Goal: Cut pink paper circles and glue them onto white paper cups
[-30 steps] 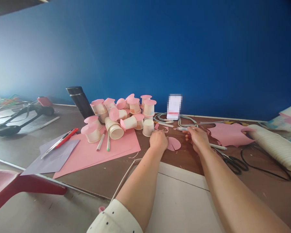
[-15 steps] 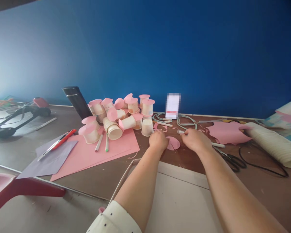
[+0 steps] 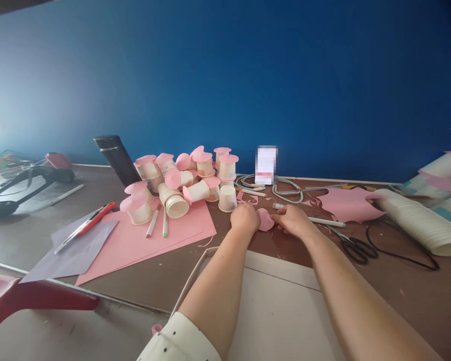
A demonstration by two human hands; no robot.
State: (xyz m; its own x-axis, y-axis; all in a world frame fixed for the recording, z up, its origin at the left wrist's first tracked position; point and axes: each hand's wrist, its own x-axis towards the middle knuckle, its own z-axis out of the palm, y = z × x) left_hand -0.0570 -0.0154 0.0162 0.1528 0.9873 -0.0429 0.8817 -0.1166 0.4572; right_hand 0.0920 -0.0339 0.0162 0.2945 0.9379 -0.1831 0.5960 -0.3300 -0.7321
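Note:
Between my two hands is a pink paper disc (image 3: 265, 220), bent up off the flat. My left hand (image 3: 245, 218) has its fingers closed at the disc's left edge; the fingertips are partly hidden. From the other side, my right hand (image 3: 293, 219) pinches the disc's right edge. A small white cylindrical piece (image 3: 278, 206) lies just beyond my right fingers. Behind my left hand stands an upside-down paper cup (image 3: 227, 198). Pink paper scraps (image 3: 248, 197) are scattered past the hands.
Paper cups with pink discs (image 3: 205, 165) crowd the left, near a black flask (image 3: 116, 158). A red utility knife (image 3: 93, 220) lies on paper sheets (image 3: 135, 250). Right are scissors (image 3: 359, 249), a cut pink sheet (image 3: 349, 204) and a cup stack (image 3: 421, 220). A box (image 3: 281, 306) is in front.
My right hand has moved left and closed on the disc's edge, leaving the small white piece behind it. The disc lay flat before and is now bent.

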